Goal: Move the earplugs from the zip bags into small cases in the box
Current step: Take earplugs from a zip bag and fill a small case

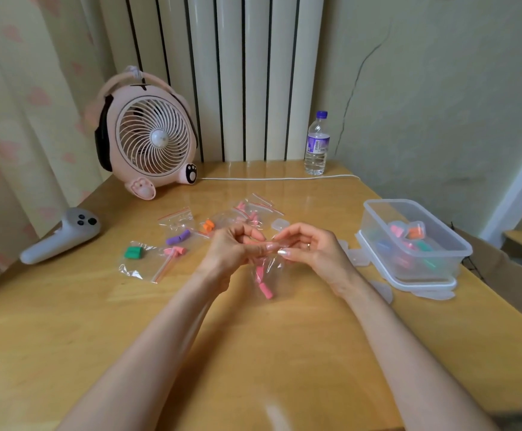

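The left hand and the right hand meet at the centre of the frame. The fingers of both are curled, and each hand pinches the top edge of the same clear zip bag. The bag hangs below the fingertips, close over the wooden table, and two pink earplugs lie in its lower part. Whether its seal is parted cannot be told.

Just above the right hand's fingertips, a small clear case lies on the table.

More zip bags are scattered left of and above the hands. Farthest left is one with green earplugs. Nearer the hands are one with purple earplugs, one with a pink pair and one with orange earplugs. Several overlapping bags holding pink ones lie at the top of the cluster.

At the right of the frame stands a clear plastic box with a lid beneath it. Inside are filled cases showing orange, pink, green and blue.

Farther out, a grey controller lies at the left edge of the table. A pink fan stands at the upper left, and a water bottle stands at the table's far edge, right of centre. A white cable runs along that edge between fan and bottle. A white radiator rises behind them.
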The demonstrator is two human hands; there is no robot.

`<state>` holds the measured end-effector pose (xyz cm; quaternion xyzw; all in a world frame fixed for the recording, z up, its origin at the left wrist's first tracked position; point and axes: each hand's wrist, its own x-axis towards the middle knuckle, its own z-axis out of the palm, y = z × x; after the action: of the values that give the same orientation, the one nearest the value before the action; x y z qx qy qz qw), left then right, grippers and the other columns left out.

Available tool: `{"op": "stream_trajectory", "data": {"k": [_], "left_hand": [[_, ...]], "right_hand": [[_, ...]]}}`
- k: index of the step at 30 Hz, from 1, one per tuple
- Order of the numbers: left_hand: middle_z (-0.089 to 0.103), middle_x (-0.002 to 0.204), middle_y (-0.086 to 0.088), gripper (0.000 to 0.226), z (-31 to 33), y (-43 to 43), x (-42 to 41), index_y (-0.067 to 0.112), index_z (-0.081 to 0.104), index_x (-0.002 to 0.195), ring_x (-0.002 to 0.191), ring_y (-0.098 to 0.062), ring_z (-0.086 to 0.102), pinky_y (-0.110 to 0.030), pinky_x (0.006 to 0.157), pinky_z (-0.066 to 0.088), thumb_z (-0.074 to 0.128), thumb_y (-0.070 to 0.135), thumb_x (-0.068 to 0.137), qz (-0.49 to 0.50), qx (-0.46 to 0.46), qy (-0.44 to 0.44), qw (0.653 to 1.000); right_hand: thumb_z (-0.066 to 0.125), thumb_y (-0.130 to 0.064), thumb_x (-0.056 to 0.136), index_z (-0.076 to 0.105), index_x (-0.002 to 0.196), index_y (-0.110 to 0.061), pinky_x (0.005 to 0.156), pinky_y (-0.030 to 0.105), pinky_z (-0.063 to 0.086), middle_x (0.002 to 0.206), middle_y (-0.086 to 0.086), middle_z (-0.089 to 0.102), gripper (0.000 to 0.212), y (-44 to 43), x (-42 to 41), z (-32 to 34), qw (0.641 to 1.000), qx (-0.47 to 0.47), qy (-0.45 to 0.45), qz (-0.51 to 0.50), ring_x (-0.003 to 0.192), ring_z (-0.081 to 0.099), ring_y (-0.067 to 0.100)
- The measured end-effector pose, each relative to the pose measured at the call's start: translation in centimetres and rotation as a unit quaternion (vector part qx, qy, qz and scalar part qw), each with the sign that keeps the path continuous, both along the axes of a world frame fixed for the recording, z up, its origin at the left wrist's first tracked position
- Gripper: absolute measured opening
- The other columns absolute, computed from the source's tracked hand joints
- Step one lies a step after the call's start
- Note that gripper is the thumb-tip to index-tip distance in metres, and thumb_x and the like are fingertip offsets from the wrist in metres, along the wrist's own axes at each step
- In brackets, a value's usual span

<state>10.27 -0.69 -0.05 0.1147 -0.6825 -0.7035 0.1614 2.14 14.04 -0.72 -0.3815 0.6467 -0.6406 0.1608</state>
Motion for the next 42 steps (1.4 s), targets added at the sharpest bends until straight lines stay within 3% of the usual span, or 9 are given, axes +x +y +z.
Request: {"op": "stream_trajectory", "data": {"k": [5,9,14,17,23,27,34,40,42], "left_hand": [[0.059,0.049,0.002,0.022,-0.4,0.0,-0.1,0.006,0.057,0.073,0.043,-0.009,0.057,-0.020,0.050,0.049,0.076,-0.003,0.067,-0.011,-0.030,-0.005,0.999],[0.069,0.071,-0.007,0.021,-0.3,-0.4,0.0,0.009,0.062,0.086,0.060,-0.014,0.067,-0.026,0.059,0.055,0.072,-0.004,0.073,-0.043,-0.041,-0.015,0.998],[0.066,0.058,0.001,0.018,-0.1,-0.5,0.1,0.008,0.060,0.085,0.049,-0.006,0.062,-0.016,0.049,0.049,0.069,-0.006,0.077,-0.043,-0.055,-0.005,0.998],[0.059,0.061,-0.004,0.023,-0.2,-0.5,0.0,0.009,0.054,0.082,0.047,-0.008,0.059,-0.018,0.047,0.049,0.069,-0.007,0.075,-0.046,-0.058,0.006,0.997],[0.049,0.053,0.003,0.027,-0.4,-0.1,0.0,0.011,0.046,0.077,0.044,-0.004,0.050,-0.018,0.042,0.045,0.069,-0.003,0.077,-0.078,-0.088,0.004,0.993],[0.061,0.056,0.007,0.019,-0.5,0.0,-0.1,0.011,0.047,0.078,0.051,-0.003,0.056,-0.016,0.049,0.046,0.062,0.001,0.085,-0.119,-0.109,0.010,0.987],[0.060,0.071,0.001,0.014,-0.5,0.2,-0.1,0.011,0.056,0.074,0.059,0.001,0.054,-0.012,0.056,0.043,0.059,0.008,0.088,-0.118,-0.147,0.014,0.982],[0.065,0.083,-0.002,0.013,-0.7,0.3,-0.2,0.009,0.062,0.074,0.076,-0.010,0.058,-0.015,0.070,0.048,0.061,0.002,0.085,-0.098,-0.117,0.053,0.987],[0.062,0.081,-0.004,0.013,-0.8,0.2,-0.3,0.010,0.061,0.073,0.074,-0.010,0.055,-0.015,0.069,0.045,0.061,0.006,0.086,-0.086,-0.111,0.050,0.989]], "right_hand": [[0.062,0.018,0.076,0.061,0.079,-0.011,0.063,0.018,0.051,0.074,0.002,0.061,0.028,-0.2,0.3,-0.1,1.000,0.005,0.026,-0.014,0.065,0.059,0.005],[0.062,0.014,0.078,0.061,0.074,-0.008,0.061,0.023,0.050,0.071,0.004,0.061,0.022,0.0,-0.2,-0.3,0.997,0.000,0.024,-0.078,0.063,0.057,0.010],[0.067,0.007,0.077,0.063,0.070,-0.010,0.064,0.027,0.051,0.072,0.002,0.062,0.020,0.1,-0.3,-0.3,0.994,-0.003,0.039,-0.099,0.066,0.056,0.012],[0.070,0.004,0.073,0.063,0.065,-0.012,0.073,0.031,0.048,0.071,0.000,0.062,0.020,0.3,-0.3,-0.1,0.994,-0.003,0.054,-0.093,0.073,0.055,0.013],[0.065,-0.005,0.061,0.056,0.058,-0.011,0.068,0.017,0.044,0.074,0.001,0.063,0.011,0.7,-0.3,0.2,0.999,-0.043,0.009,-0.023,0.076,0.057,0.011],[0.062,-0.005,0.063,0.054,0.057,-0.015,0.062,0.022,0.038,0.074,0.001,0.062,0.014,0.9,-0.6,0.2,0.999,-0.052,-0.011,0.009,0.069,0.051,0.009],[0.062,-0.003,0.062,0.054,0.056,-0.016,0.054,0.023,0.030,0.069,0.003,0.058,0.017,1.0,-0.6,0.2,0.998,-0.057,-0.023,0.016,0.059,0.042,0.010],[0.067,-0.005,0.063,0.059,0.056,-0.016,0.051,0.020,0.035,0.065,0.009,0.053,0.016,0.9,-0.5,0.1,0.997,-0.065,-0.037,-0.011,0.055,0.045,0.010],[0.067,-0.006,0.064,0.060,0.054,-0.017,0.052,0.020,0.036,0.067,0.011,0.052,0.016,1.0,-0.6,0.2,0.995,-0.082,-0.051,-0.019,0.056,0.044,0.011]]}}
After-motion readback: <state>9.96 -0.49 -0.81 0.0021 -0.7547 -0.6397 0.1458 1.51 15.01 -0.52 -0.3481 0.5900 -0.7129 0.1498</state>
